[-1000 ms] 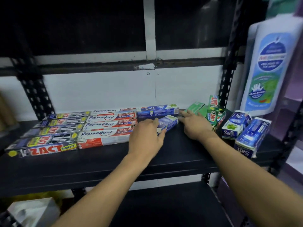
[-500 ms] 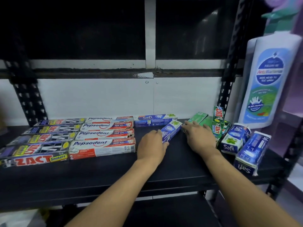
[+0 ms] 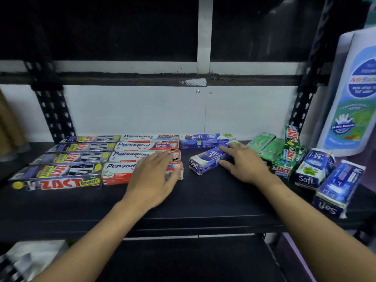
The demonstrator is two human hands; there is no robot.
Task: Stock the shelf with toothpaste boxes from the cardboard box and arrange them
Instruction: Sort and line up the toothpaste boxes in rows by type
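Head view: your right hand (image 3: 247,162) has its fingers curled over the far end of a blue Safi box (image 3: 205,160), thumb on the near side, gripping it. The box lies slanted on the black shelf (image 3: 203,200), just right of the Pepsodent boxes (image 3: 130,157) and in front of a second Safi carton (image 3: 205,139). Your left hand (image 3: 151,178) lies flat, fingers straight, on the Pepsodent boxes' right ends, holding nothing.
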